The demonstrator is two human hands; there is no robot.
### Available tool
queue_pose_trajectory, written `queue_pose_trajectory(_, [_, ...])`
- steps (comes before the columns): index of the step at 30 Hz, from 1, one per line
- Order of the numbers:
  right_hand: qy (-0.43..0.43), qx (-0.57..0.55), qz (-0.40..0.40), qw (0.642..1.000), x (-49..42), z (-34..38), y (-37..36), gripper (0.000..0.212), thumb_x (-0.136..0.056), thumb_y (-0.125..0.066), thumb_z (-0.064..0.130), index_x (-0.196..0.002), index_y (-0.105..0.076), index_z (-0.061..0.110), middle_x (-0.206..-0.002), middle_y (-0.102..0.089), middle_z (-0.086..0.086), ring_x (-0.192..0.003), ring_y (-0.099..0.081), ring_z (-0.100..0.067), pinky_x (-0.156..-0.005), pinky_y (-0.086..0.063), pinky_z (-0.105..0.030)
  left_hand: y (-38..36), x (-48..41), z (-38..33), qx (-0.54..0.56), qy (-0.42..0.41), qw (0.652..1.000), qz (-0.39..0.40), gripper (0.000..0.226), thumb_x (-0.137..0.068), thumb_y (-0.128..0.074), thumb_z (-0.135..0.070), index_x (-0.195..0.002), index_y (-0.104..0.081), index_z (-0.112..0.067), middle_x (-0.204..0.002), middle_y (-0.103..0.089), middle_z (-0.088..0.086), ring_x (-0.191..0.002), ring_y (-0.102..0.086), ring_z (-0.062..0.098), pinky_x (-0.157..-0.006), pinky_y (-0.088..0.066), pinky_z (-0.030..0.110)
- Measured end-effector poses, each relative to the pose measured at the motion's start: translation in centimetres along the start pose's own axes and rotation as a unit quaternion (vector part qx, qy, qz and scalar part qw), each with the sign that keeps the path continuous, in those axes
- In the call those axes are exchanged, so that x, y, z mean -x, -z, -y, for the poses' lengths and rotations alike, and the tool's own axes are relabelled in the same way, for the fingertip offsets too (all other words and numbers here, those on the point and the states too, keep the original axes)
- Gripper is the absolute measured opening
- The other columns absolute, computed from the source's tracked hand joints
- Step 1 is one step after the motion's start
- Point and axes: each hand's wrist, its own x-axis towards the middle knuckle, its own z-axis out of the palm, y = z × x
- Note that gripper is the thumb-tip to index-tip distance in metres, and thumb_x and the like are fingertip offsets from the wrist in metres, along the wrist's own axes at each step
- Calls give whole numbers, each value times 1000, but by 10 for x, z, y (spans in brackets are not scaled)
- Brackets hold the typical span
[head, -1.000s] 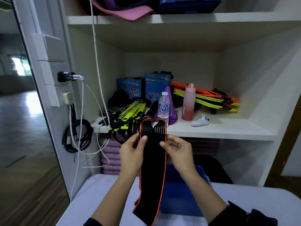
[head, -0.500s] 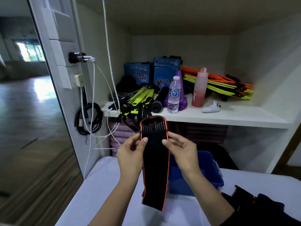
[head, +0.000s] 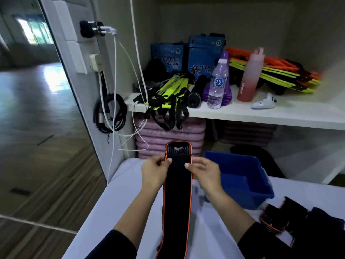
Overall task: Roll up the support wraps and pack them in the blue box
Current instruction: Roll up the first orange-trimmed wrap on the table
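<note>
Holding up a long black support wrap (head: 177,193) with orange edges over the white table (head: 112,212). Pinched near its top end by the left hand (head: 154,171) and the right hand (head: 204,171), thumbs pressed on the front, other fingers curled behind. Hanging down between the two arms, with the short top end sticking up above the thumbs.

Just right of the right hand: the blue box (head: 240,176), open on top, its near left corner hidden by that wrist. Heaped at the table's right edge: more black wraps (head: 280,219).

Behind, on a white shelf (head: 261,114): a water bottle (head: 217,85), a pink bottle (head: 249,77) and yellow straps (head: 168,94). Stacked under it: purple mats (head: 168,135). Hanging at the left: white cables (head: 114,90).
</note>
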Motion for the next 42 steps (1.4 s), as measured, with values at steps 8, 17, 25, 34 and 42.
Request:
queue_pose_trajectory(8, [-48,153,-42,986,-47,-89,-28,18,-69,-79,7,-77,-63,12,-73,-71,-10,-64,-66,-18,-64,-53,-23,-31,-39,86,-102,76,991,36,10,-86,-63,-17,-82,-70,-11,-71,-66,8,-71,-60,21,-60,-42,16])
queue_pose_trajectory(17, [-115,189,-80,972,-117,-139,-57,23,-76,-74,10,-70,-54,21,-68,-61,-1,-65,-59,-19,-56,-42,-20,-66,-106,130,-130,114,984,36,13,-87,-61,-15,-85,-70,-5,-63,-60,5,-61,-52,17,-49,-37,4])
queue_pose_trajectory(25, [-172,198,-19,965,-145,-187,-67,42,-81,-63,3,-121,-57,11,-97,-67,-4,-100,-64,-24,-93,-48,-30,-86,-135,171,-156,176,967,103,44,-84,-61,-9,-128,-54,-12,-109,-68,7,-103,-61,20,-79,-35,11])
queue_pose_trajectory(34, [-179,248,6,952,-111,-194,-49,57,-83,-59,4,-136,-41,10,-126,-56,-13,-112,-55,-27,-91,-44,-28,-70,-104,190,-165,177,967,83,35,-86,-50,-4,-119,-59,-9,-107,-68,4,-94,-61,16,-76,-32,6])
queue_pose_trajectory(42, [-199,252,88,943,-67,-187,-37,64,-86,-57,7,-144,-29,13,-132,-54,-9,-113,-56,-24,-96,-45,-28,-56,-54,183,-151,160,961,166,48,-82,-57,-3,-127,-52,-20,-102,-65,-4,-86,-54,6,-77,-34,8])
